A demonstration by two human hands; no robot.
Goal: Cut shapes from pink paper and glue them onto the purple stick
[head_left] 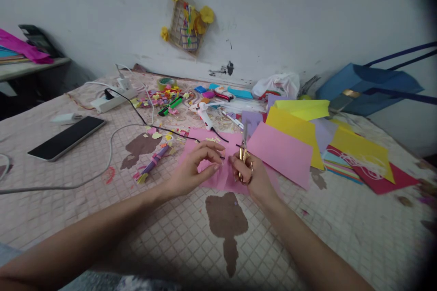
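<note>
My right hand is closed around a pair of scissors with gold handles, blades pointing away from me. Beside it, my left hand is held over a pink sheet of paper, thumb and fingers curved and apart. I can make out nothing between them. A black cord crosses the pink paper and passes behind my hands. Just beyond my hands lies a white glue gun. Another pink sheet lies to the right of the scissors.
A small purple paper bundle, a dark-screened phone and a power strip lie to the left. Paper scraps and a green cutter are farther back. Yellow sheets and a blue bag stand at right.
</note>
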